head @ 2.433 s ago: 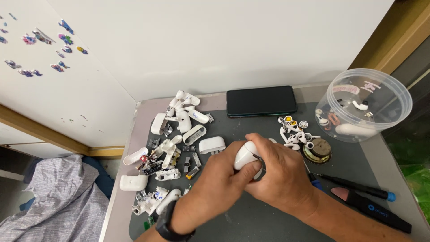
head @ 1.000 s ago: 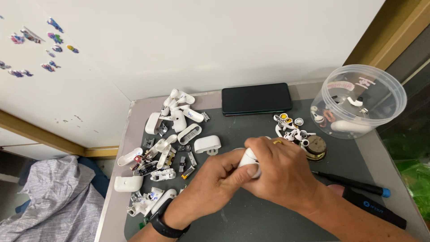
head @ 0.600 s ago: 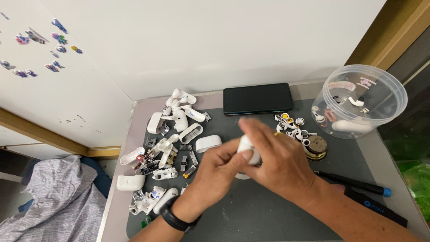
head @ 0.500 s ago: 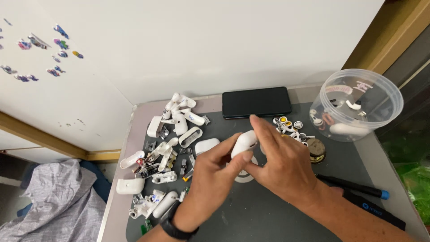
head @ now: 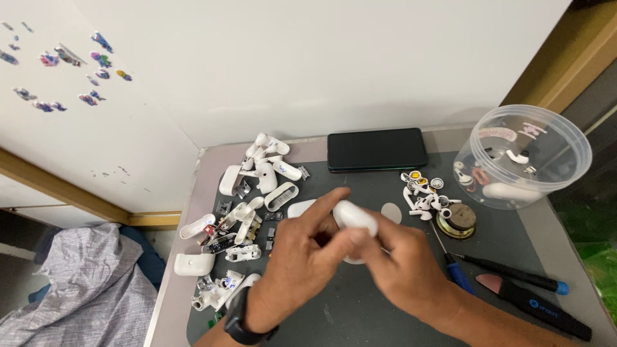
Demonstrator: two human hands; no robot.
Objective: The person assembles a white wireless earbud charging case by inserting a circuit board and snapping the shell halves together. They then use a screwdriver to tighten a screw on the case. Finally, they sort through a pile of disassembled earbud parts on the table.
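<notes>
White earbud case (head: 355, 217) now gripped higher by left hand (head: 302, 254) and right hand (head: 402, 266).

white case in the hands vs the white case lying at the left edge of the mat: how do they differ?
The held white case is off the mat, pinched between the left hand and right hand; the loose white case lies flat on the dark mat, untouched. The held one is partly covered by fingers; the loose one shows whole. The loose one sits beside the pile of white parts. Both are small, white and rounded.

Both hands lift the white earbud case (head: 355, 216) slightly off the mat; left hand (head: 302, 257) index finger now stretches over it.
</notes>
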